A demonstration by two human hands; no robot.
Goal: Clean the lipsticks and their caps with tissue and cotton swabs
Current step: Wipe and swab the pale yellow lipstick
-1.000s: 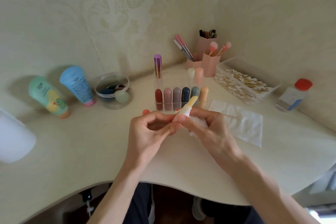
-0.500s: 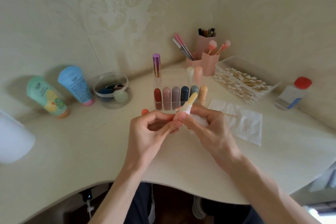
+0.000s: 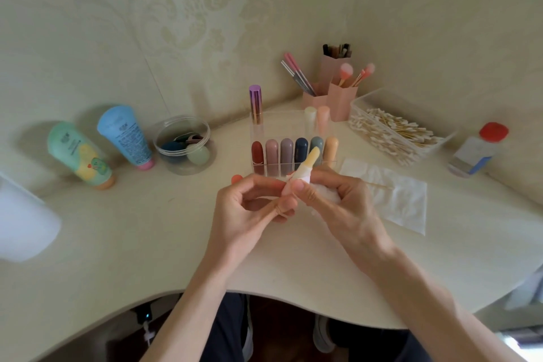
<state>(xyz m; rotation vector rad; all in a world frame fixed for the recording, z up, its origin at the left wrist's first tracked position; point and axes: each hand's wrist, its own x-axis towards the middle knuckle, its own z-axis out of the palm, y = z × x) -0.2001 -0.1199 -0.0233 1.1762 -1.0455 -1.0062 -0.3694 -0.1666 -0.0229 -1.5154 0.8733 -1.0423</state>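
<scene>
Lipstick [image 3: 310, 163] hardly budged: left hand [image 3: 249, 209] kept pinching its base, right hand [image 3: 338, 203] kept tissue [image 3: 329, 195] clamped there, still wiping.

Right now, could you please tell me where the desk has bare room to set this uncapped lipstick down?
The desk is bare between the green tube and the left hand, and along the near edge under both wrists. Crowded: the back, from jar through lipstick rack to swab tray; the flat tissue fills the space right of the right hand.
</scene>
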